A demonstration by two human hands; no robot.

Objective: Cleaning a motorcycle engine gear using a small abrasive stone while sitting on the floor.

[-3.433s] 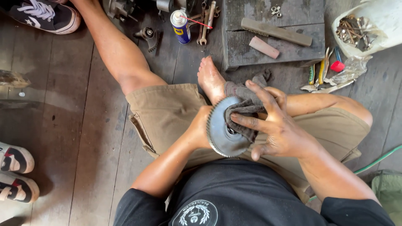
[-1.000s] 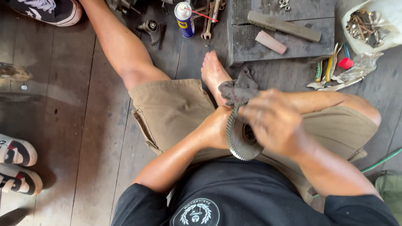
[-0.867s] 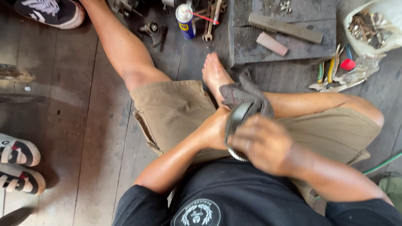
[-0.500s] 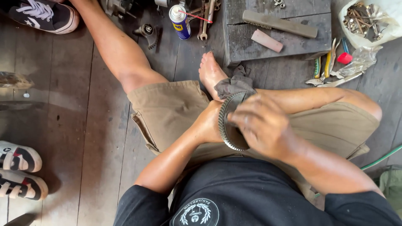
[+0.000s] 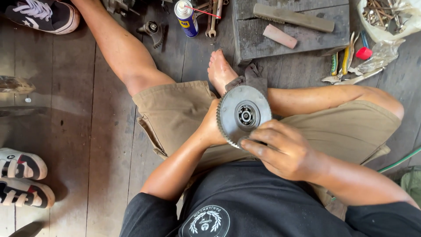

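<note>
I sit on a wooden floor and hold a grey toothed metal disc (image 5: pixel 244 115) over my lap, its flat face with a central bearing turned up toward me. My left hand (image 5: pixel 211 127) grips its left edge from behind. My right hand (image 5: pixel 280 148) pinches its lower right rim with the fingers. A dark rag (image 5: pixel 253 80) hangs behind the disc's top edge, near my bare foot (image 5: pixel 219 70).
A spray can (image 5: pixel 186 17), wrenches (image 5: pixel 212 16) and a small metal part (image 5: pixel 151 30) lie ahead. A dark wooden block (image 5: pixel 289 26) carries a file and a stone. Pliers (image 5: pixel 346 59) and a bag of hardware (image 5: pixel 386 17) sit at right. Shoes (image 5: pixel 22 177) stand at left.
The disc has turned from edge-on to face-up. My right hand slid off its face down to the lower rim, and the rag now sits behind the disc.
</note>
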